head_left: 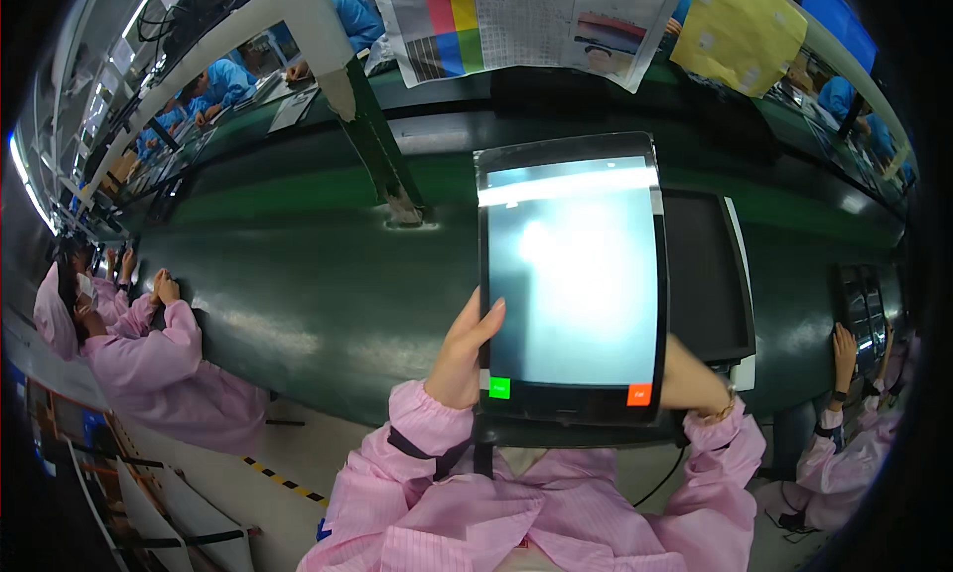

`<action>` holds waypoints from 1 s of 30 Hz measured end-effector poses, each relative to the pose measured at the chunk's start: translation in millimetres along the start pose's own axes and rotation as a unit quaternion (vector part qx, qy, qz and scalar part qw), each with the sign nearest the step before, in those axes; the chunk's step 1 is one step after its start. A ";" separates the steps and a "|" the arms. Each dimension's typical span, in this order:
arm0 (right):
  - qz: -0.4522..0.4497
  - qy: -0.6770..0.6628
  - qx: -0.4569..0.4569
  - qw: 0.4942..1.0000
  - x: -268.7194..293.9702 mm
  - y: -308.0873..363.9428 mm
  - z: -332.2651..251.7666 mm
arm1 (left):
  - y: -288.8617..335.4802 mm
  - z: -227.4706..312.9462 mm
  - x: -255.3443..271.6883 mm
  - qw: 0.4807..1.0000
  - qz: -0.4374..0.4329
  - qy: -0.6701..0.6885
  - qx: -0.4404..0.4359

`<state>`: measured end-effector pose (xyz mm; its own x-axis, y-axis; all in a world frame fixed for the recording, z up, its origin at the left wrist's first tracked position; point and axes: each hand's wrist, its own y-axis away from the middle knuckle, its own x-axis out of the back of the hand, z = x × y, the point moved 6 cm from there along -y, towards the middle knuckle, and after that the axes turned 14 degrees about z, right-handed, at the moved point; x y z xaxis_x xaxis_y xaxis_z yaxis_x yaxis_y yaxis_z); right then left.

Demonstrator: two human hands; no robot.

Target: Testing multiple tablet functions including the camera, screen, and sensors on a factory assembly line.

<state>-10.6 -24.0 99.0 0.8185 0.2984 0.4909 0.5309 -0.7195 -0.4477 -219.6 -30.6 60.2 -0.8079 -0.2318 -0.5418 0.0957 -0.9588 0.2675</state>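
Factory room with one long dark-green bench (308, 294) bowed from side to side; beyond, several blue-clad workers (223, 80), too small to count. At far left, one hooded co-worker (159, 373) in pink, hands close together at the bench edge, with part of another pink-clad person just behind. On the floor nearby, one strip of yellow-and-black tape (283, 481). Further right, one post (377, 140), white above and green below, footed on the bench. Next, one printed white sheet (526, 21) with colour blocks, hanging at the top.

In the middle, left hand (459, 358) wrapped round the left edge of one tablet (571, 284), thumb on the front. Tablet held up over the near side of the bench, screen lit pale, one green square (499, 387) and one orange-red square (639, 394) along its bottom. Right hand (692, 378) behind the tablet's lower right, fingers hidden; impossible to tell whether gripping. Just beyond, one flat black rectangle (710, 274), tray or panel unclear. Above, one yellow sheet (745, 36). At far right, one co-worker's hand (844, 356) beside dark panels (864, 309).
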 end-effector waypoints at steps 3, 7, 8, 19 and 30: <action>0.172 -0.239 -0.219 0.930 35.8 -25.2 10.8 | 3.6 4.1 16.5 1.000 -0.007 0.000 -0.006; 0.297 -0.275 -0.142 0.903 49.9 -66.9 -11.4 | 9.7 4.5 18.8 0.998 -0.048 0.033 -0.020; 0.327 -0.262 -0.113 0.901 51.9 -73.4 -18.0 | 10.2 3.5 19.9 0.998 -0.045 0.040 -0.016; 0.425 -0.312 -0.077 0.846 25.9 -101.8 -12.5 | 11.5 6.2 40.2 0.997 -0.043 0.047 -0.032; 0.232 -0.430 -0.208 0.847 -24.1 -116.4 -2.6 | -9.7 50.6 43.3 0.984 0.022 0.003 -0.177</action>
<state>-92.7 50.9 141.2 0.8699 0.1410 -0.4727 0.1313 -0.9899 -0.0536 -284.9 -23.0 74.5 -0.7952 -0.2753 -0.5402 0.3285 -0.9445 -0.0022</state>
